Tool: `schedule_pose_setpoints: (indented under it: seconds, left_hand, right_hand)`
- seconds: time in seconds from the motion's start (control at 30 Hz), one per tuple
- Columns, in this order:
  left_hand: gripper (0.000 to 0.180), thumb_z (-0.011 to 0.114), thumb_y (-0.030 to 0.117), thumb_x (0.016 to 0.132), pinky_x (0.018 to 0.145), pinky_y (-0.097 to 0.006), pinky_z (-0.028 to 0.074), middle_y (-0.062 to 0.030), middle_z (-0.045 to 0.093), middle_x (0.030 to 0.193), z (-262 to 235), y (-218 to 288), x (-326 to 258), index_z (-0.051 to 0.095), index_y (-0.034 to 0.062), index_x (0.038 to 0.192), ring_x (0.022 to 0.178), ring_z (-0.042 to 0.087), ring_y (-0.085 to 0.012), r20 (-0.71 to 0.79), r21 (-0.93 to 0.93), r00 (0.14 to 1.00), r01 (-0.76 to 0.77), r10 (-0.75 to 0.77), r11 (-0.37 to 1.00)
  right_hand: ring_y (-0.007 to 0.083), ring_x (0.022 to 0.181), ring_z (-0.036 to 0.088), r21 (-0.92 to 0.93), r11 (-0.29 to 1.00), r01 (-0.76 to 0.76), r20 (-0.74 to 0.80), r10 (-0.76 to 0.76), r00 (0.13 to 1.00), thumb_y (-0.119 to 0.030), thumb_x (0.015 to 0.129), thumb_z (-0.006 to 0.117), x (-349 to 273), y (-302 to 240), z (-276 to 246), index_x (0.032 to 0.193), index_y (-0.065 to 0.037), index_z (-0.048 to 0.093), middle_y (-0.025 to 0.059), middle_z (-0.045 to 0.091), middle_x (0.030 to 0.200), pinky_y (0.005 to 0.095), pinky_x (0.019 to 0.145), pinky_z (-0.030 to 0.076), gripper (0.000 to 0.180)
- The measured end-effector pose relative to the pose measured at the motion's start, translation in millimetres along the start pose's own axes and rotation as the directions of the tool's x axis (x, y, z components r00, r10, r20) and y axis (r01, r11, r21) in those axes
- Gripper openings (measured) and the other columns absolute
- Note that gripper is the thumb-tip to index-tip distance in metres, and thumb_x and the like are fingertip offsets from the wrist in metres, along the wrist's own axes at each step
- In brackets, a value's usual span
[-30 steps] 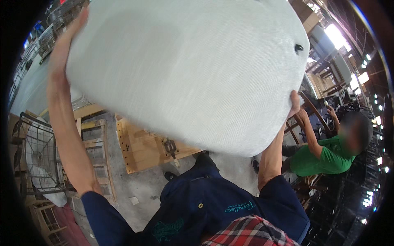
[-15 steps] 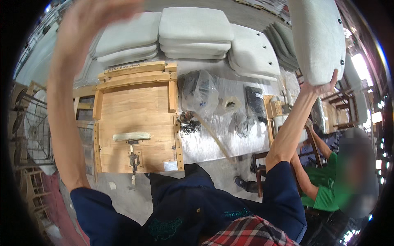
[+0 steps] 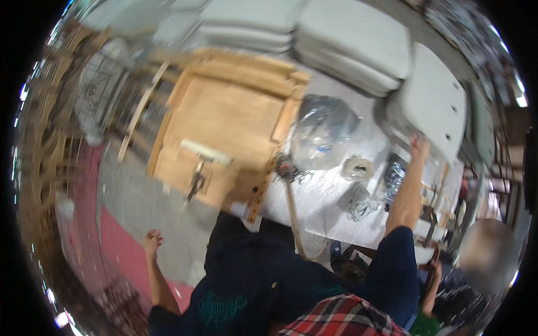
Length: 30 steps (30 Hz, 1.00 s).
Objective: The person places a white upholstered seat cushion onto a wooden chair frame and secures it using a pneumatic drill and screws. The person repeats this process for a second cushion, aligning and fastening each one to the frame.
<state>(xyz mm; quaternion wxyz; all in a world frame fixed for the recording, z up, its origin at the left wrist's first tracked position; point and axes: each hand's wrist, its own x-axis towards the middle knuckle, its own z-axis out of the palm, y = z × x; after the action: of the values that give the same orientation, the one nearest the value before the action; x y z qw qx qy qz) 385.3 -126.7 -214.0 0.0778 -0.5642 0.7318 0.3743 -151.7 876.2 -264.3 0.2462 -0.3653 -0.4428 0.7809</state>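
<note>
My right hand (image 3: 419, 148) reaches out at the near edge of a pale padded cushion (image 3: 428, 103) with dark fittings on its upper face. Motion smears the fingers, so I cannot tell whether they grip the cushion or only lie against it. Low on the left, my left hand (image 3: 152, 242) hangs over the floor, away from the bench, its fingers loosely apart and nothing in them. Between my arms lies a wooden jig (image 3: 230, 123) with raised side rails. A toggle clamp (image 3: 196, 179) with a pale padded bar (image 3: 206, 152) is fixed on it.
Stacks of pale cushions (image 3: 353, 45) line the far side. On the covered table (image 3: 314, 207) are a clear plastic bag (image 3: 325, 134), a tape roll (image 3: 357, 168), crumpled plastic (image 3: 363, 201) and a tool with a hose (image 3: 286, 168). A co-worker (image 3: 431, 285) is at lower right. Wooden frames stand left.
My left hand has dropped from the upper left to low beside me. My right hand has come down from the raised cushion to the right-hand stack. The whole view has turned and shifted.
</note>
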Motion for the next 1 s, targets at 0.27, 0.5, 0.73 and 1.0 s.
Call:
schedule_pose_setpoints:
  seconds: [0.27,0.5,0.73,1.0]
  left_hand:
    - [0.052,0.073,0.043,0.092,0.089,-0.047,0.055,-0.0134,0.069,0.118,40.5,-169.1,-109.4,0.063,0.0036,0.123,0.103,0.07,-0.0309,0.407,0.285,0.675,0.545,-0.615,0.788]
    - [0.053,0.075,0.039,0.092,0.086,-0.039,0.056,-0.0114,0.075,0.106,38.1,-157.7,28.1,0.064,0.0002,0.126,0.1,0.073,-0.0267,0.395,0.184,0.896,0.142,-0.205,0.973]
    - [0.048,0.071,0.03,0.095,0.094,-0.039,0.053,-0.0205,0.072,0.117,18.4,36.6,212.3,0.063,-0.0028,0.128,0.109,0.07,-0.0311,0.087,0.057,0.829,-0.558,0.553,0.828]
    - [0.083,0.076,0.05,0.086,0.104,-0.05,0.045,-0.0255,0.058,0.134,86.1,240.7,278.3,0.047,-0.0008,0.145,0.122,0.055,-0.0422,-0.063,0.206,0.46,-0.862,0.886,0.463]
  right_hand:
    - [0.0371,0.115,0.061,-0.296,0.954,-0.054,0.173,0.109,0.979,-0.021,0.098,0.067,-110.1,-7.4,-32.4,0.153,0.001,0.028,0.0238,0.058,0.121,0.0468,0.095,0.058,0.071]
    - [0.0382,0.13,0.055,-0.32,0.912,0.255,0.324,-0.148,0.934,-0.021,0.105,0.055,-253.9,-95.4,38.3,0.145,0.009,0.041,0.0282,0.048,0.144,0.0458,0.106,0.051,0.052]
    - [0.0277,0.106,0.07,-0.498,0.512,0.7,0.56,-0.426,0.711,-0.02,0.098,0.067,-503.1,-74.6,158.3,0.136,0.006,0.058,0.0199,0.069,0.119,0.036,0.093,0.056,0.046]
    - [0.0135,0.083,0.068,-0.598,0.385,0.703,0.732,-0.097,0.675,-0.015,0.096,0.072,-651.6,28.9,262.1,0.121,0.003,0.067,0.0077,0.072,0.097,0.027,0.073,0.052,0.032]
